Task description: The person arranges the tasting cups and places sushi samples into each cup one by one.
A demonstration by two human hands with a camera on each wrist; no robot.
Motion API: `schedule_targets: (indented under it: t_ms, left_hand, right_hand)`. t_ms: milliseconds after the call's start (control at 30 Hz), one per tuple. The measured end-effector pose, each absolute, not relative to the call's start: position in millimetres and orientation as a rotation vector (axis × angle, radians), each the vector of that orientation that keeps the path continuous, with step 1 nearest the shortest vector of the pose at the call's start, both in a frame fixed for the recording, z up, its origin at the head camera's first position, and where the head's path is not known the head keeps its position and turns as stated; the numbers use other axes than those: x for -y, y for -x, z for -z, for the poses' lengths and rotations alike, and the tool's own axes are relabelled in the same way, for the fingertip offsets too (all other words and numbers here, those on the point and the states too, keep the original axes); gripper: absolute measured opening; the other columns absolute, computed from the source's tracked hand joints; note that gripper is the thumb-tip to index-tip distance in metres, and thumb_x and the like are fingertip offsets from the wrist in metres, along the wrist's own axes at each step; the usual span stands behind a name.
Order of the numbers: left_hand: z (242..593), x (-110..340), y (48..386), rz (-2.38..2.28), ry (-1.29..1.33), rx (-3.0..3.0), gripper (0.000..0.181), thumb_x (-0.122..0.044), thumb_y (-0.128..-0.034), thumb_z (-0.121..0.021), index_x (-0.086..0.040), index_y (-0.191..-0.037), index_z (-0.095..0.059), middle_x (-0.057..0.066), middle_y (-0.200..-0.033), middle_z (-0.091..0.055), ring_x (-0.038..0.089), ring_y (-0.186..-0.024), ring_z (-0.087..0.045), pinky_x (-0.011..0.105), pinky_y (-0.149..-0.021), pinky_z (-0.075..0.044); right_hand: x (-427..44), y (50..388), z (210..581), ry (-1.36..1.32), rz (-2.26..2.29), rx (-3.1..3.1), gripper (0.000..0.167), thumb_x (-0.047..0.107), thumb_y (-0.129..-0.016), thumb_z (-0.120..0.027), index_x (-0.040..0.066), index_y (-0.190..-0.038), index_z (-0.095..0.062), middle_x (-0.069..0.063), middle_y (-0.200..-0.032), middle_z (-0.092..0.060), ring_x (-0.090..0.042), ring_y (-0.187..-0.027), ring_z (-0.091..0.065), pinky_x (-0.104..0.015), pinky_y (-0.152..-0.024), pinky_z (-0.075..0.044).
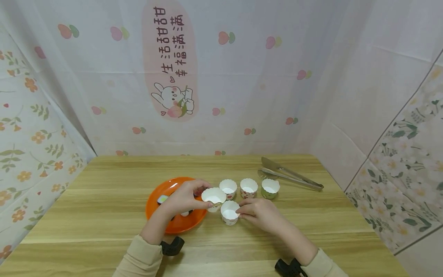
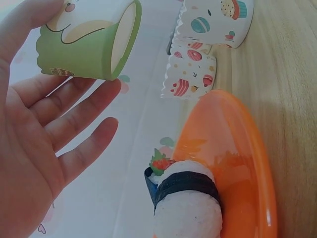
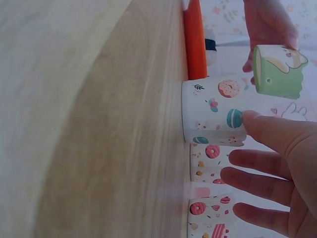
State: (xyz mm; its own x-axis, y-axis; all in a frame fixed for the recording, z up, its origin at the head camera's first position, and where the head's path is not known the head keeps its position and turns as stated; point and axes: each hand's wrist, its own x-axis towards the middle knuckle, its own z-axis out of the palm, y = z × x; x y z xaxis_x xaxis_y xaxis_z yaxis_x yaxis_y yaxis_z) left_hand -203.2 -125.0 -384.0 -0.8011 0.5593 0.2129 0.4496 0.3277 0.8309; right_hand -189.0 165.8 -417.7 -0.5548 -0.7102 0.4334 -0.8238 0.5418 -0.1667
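"On the near part of the counter point(image 1: 104, 231), what does each hand hold?"

"The right hand point(image 1: 260, 214) pinches the rim of a white paper cup point(image 1: 230, 216), which stands upright. Just beside it, the left hand point(image 1: 185, 197) grips a green-printed cup point(image 2: 86, 47) between thumb and fingers, raised at the right edge of the orange plate point(image 1: 149, 209). Sushi pieces point(image 1: 162, 199) lie on that plate. Farther back stands a row of three cups point(image 1: 248, 188); metal tongs point(image 1: 294, 177) lie at its right end and reach beyond it."

"Hazards?"

"Three, in my judgement. The raised cup has little room and could knock its neighbours if lowered carelessly. Too hard a pinch could crease the paper walls. The left forearm passes over the plate, so a low movement could disturb the sushi."

"Do the views agree?"

"They complement one another. The right wrist view shows the green-printed cup's base clear of the counter, which the head view leaves uncertain. The left wrist view shows a rice roll point(image 2: 187, 210) with a black band, largely screened by the left hand in the head view. Only the head view shows the tongs."
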Motion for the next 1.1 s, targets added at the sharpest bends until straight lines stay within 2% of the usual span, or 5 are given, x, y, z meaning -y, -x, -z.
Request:
schedule_targets:
  t_ms: [167, 433, 633, 867, 1100]
  left_hand:
    - [385, 123, 203, -1.500, -0.916, -2.434, 0.037, -0.022, -0.0802, -0.079, -0.011, -0.113, -0.065, -0.004, -0.097, -0.065, 0.026, -0.090, -0.059, 0.040, -0.078, -0.050]
    - [365, 118, 188, -1.478, -0.897, -2.429, 0.038, -0.009, -0.0810, -0.077, -0.003, -0.115, -0.062, 0.001, -0.100, -0.065, 0.026, -0.091, -0.058, 0.041, -0.081, -0.050]
    - [359, 117, 184, -1.500, -0.925, -2.414, 0.038, -0.007, -0.0805, -0.076, 0.000, -0.115, -0.062, 0.003, -0.102, -0.065, 0.026, -0.092, -0.058, 0.034, -0.079, -0.050]
    - [380, 118, 198, -1.497, -0.898, -2.433, 0.042, -0.014, -0.0799, -0.079, -0.009, -0.118, -0.063, -0.002, -0.103, -0.064, 0.024, -0.094, -0.058, 0.048, -0.084, -0.049]
    - [385, 118, 201, -1.511, -0.963, -2.421, 0.042, -0.024, -0.0796, -0.080, -0.014, -0.118, -0.064, -0.006, -0.106, -0.064, 0.023, -0.098, -0.058, 0.052, -0.086, -0.047]
  right_hand:
    - [-167, 188, 416, -1.260, -0.501, 2.448, 0.016, 0.016, -0.080, -0.077, 0.013, -0.096, -0.077, -0.002, -0.100, -0.070, -0.014, -0.086, -0.067, -0.031, -0.070, -0.055]
    - [-166, 186, 409, -1.229, -0.533, 2.420, 0.018, 0.017, -0.082, -0.076, 0.013, -0.099, -0.075, -0.004, -0.102, -0.070, -0.019, -0.093, -0.067, -0.034, -0.073, -0.055]
    - [-164, 183, 404, -1.214, -0.570, 2.347, 0.024, 0.016, -0.078, -0.079, 0.013, -0.101, -0.075, -0.003, -0.103, -0.070, -0.023, -0.098, -0.066, -0.035, -0.074, -0.055]
    - [-163, 181, 401, -1.217, -0.584, 2.273, 0.030, 0.017, -0.076, -0.080, 0.012, -0.105, -0.073, -0.001, -0.105, -0.069, -0.022, -0.100, -0.065, -0.037, -0.078, -0.055]
    - [-161, 178, 398, -1.223, -0.605, 2.228, 0.035, 0.017, -0.077, -0.080, 0.013, -0.110, -0.072, 0.003, -0.107, -0.069, -0.022, -0.101, -0.065, -0.038, -0.081, -0.054]
